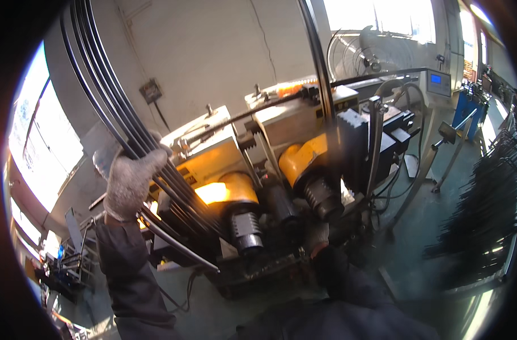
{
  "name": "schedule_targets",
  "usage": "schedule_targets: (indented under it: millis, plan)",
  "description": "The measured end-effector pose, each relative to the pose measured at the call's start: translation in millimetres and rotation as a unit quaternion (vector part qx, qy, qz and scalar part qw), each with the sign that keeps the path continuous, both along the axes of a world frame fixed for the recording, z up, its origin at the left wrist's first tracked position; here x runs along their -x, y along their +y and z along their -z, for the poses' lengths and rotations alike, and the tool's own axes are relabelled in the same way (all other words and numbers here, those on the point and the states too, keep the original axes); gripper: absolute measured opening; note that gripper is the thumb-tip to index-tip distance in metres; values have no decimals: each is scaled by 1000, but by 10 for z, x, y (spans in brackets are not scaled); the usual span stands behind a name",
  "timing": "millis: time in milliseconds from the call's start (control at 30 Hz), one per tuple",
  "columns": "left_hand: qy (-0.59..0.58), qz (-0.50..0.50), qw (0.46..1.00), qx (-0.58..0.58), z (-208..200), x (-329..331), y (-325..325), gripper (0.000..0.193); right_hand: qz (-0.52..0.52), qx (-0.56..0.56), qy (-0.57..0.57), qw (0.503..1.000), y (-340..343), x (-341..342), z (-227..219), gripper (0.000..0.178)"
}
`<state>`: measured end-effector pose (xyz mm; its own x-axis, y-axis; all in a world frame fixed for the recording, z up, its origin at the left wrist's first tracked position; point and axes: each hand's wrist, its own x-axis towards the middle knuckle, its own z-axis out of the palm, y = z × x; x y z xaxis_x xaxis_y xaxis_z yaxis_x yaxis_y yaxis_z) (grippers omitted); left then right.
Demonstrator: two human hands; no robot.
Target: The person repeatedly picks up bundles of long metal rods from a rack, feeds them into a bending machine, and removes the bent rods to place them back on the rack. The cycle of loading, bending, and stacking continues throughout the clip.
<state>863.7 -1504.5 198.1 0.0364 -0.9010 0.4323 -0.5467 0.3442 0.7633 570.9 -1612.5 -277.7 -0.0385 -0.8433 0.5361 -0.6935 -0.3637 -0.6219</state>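
Observation:
My left hand point(128, 184), in a grey work glove, is closed around a bundle of long, thin black rods point(182, 191). They rise past the upper left edge and slant down in front of a machine with yellow housings point(236, 187). Low at the machine's front is my right hand point(317, 235), also gloved; dark parts and shadow hide its fingers. Between the hands, ridged metal cylinders point(246, 231) stick out from the housings. More dark rods point(318, 51), partly blurred, stand upright over the machine's right side; their lower ends cannot be made out.
A control box with a blue screen point(438, 83) stands on a post at the right. Beyond it, a large stack of black rods point(479, 209) lies on a rack. A big fan point(372, 56) is by the back window. Cables point(389, 190) hang beside the machine.

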Motion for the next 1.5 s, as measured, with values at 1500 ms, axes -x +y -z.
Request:
schedule_targets:
  millis: [1500]
  plan:
    - [305,-407,785,353,1729,891,5818,24,-260,-193,-453,831,3062,-238,-1112,33]
